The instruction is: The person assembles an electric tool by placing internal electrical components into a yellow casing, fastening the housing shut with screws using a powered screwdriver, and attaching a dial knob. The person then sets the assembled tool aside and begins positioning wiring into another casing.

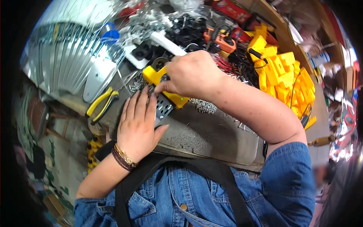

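Note:
My left hand (138, 123) lies with its fingers stretched out along the side of a grey perforated metal plate (164, 108). The plate sits against a yellow plastic part (152, 76), which also shows past the plate's other side. Over both, my right hand (194, 73) is closed, thumb and fingers bent downward near the left fingertips. Whatever it grips is hidden beneath the fingers. Left of my left hand rest pliers (101, 105) with yellow and black handles. Small loose screws (204, 106) are heaped beside the yellow part, below my right wrist.
Long silver metal strips (64, 62) fan out at the far left. Black round parts (185, 34) and an orange and black tool (221, 39) lie at the back. Yellow plastic parts (281, 73) are piled on the right. The grey worktop (227, 140) ends near my body.

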Available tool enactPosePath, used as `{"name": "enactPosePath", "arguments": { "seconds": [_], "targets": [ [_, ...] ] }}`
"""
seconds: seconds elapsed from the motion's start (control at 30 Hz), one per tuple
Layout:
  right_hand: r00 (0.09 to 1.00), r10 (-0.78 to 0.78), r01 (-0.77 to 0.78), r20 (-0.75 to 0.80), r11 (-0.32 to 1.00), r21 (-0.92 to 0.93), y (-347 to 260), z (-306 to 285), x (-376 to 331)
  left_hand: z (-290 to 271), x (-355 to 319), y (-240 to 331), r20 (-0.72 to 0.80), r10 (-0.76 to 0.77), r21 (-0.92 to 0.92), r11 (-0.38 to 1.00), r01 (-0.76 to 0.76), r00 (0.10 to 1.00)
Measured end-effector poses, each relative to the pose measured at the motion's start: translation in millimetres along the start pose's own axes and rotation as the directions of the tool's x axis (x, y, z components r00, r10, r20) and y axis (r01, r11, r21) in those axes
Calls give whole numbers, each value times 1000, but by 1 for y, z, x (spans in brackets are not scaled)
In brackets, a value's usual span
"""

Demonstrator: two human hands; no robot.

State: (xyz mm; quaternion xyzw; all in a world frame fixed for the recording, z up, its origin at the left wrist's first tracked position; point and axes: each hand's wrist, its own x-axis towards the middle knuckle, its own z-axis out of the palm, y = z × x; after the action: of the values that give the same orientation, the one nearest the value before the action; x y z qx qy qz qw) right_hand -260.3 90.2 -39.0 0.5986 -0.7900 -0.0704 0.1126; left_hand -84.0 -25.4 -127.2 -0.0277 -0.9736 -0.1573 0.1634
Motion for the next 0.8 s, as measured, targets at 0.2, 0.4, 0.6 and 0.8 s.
{"name": "enactPosePath", "arguments": {
  "seconds": [0.2,0.4,0.6,0.8],
  "targets": [
    [983,-91,80,-158,994,-71,13,19,-11,4,10,3,-11,54,13,998,-54,998],
    [948,319,-307,-17,923,231,90,-10,32,7,-2,-4,-93,-21,19,1000,23,995],
    [667,742,-722,-63,665,193,210,44,-16,12,-17,-3,-282,-13,-87,996,-12,959],
    [745,377,19,-550,813,582,169,6,-19,-106,-100,-40,-44,22,-232,972,-31,999]
  ]
}}
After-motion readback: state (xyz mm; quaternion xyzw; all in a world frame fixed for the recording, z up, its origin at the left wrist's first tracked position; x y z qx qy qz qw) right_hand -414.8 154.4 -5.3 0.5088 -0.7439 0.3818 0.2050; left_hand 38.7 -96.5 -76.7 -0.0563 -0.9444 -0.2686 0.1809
